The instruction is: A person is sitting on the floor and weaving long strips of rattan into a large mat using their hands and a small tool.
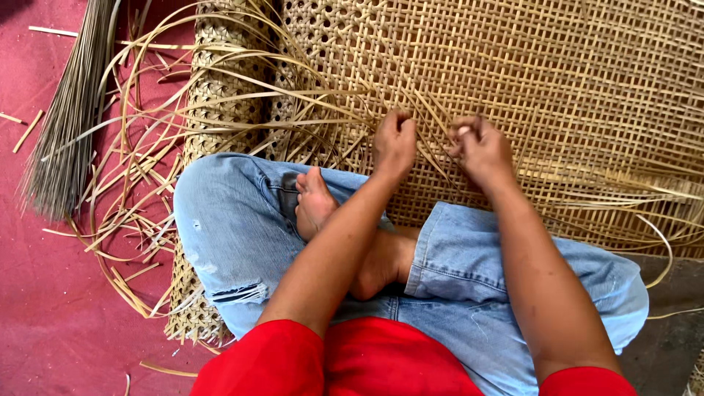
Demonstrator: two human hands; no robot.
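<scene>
A wide sheet of open-weave cane webbing [528,73] lies on the floor in front of me. My left hand [394,143] is closed on a thin cane strand [352,110] at the sheet's near edge. My right hand [480,150] sits just to the right, fingers pinched on another strand [434,128] in the weave. Loose cane strands [220,110] fan out leftward from where both hands work. I sit cross-legged in blue jeans [235,220], one bare foot [315,202] resting just below my left hand.
A rolled part of the webbing [213,95] lies under my left knee. A bundle of thin grey-green sticks [66,125] lies on the red floor mat [51,308] at the far left. Scattered cane offcuts [132,242] litter the mat. Bare grey floor [671,330] shows at lower right.
</scene>
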